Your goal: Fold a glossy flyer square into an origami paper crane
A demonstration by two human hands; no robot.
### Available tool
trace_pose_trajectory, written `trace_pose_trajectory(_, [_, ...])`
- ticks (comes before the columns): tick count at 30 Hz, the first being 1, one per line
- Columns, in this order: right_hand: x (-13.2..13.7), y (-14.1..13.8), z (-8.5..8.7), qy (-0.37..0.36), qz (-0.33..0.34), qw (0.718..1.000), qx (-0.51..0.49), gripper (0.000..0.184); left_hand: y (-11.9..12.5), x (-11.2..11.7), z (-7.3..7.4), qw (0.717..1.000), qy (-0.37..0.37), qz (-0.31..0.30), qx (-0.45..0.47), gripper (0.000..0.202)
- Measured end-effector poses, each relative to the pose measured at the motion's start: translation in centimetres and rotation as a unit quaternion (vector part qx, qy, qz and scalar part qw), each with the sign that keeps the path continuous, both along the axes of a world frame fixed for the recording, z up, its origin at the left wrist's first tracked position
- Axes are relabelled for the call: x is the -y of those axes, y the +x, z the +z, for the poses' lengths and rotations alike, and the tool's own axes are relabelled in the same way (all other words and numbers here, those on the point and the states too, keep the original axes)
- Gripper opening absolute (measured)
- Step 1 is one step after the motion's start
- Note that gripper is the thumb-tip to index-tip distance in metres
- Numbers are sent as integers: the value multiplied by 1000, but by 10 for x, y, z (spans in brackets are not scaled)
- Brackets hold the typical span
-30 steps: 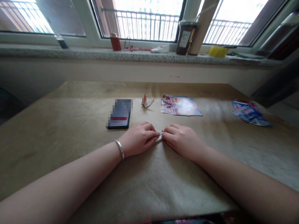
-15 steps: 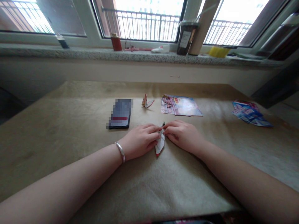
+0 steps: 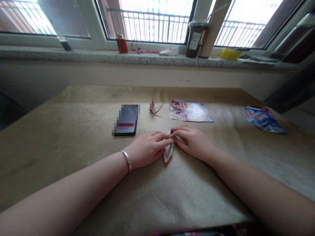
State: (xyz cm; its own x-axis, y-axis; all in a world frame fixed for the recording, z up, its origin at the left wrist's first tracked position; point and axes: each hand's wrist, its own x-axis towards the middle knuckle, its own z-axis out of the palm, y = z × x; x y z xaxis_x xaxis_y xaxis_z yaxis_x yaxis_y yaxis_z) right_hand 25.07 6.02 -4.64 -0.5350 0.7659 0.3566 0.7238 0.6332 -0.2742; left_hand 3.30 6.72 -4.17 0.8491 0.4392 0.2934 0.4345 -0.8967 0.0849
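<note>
A small folded piece of paper (image 3: 168,154), white with a red tip, lies on the table between my hands. My left hand (image 3: 151,147) comes from the left, its fingers closed on the paper's upper half and pressing it down. From the right, my right hand (image 3: 193,141) pinches the paper's far end with bent fingers. The fingertips of both hands nearly meet there and hide that end. Beyond my hands stands a small folded paper figure (image 3: 155,107), white with red and yellow edges.
A phone (image 3: 126,119) lies left of the hands. Printed leaflets (image 3: 197,111) lie behind them, and a fanned pile of blue and pink leaflets (image 3: 265,120) is far right. A windowsill (image 3: 147,58) with a red container (image 3: 122,45) and a dark jar (image 3: 195,41) runs behind the table (image 3: 81,114).
My right fingers have moved slightly at the paper's far end, and the dark tip that stuck out there no longer shows. My left index finger reaches a little further right across the paper.
</note>
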Motion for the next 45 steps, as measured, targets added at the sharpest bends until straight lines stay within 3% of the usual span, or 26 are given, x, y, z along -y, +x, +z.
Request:
trace_pose_trajectory(11, [-10,-1,-8,1,-6,999,-36,18,2,3,-2,1000,-12,19,-19,33])
trace_pose_trajectory(18, [-17,2,-13,-8,1,997,-75,18,1,1,1,999,-36,11,-2,22])
trace_pose_trajectory(23, [-18,5,-12,-30,-21,996,-77,6,0,-3,1,998,-56,-14,8,17])
trace_pose_trajectory(28, [-18,7,-12,-33,3,997,-76,6,0,-4,-2,999,-43,-25,6,24])
trace_pose_trajectory(39, [-18,16,-5,2,58,998,28,14,0,-2,-3,999,-32,-17,7,28])
trace_pose_trajectory(45, [-19,14,-6,45,53,996,62,20,2,-3,-2,999,-39,-23,19,26])
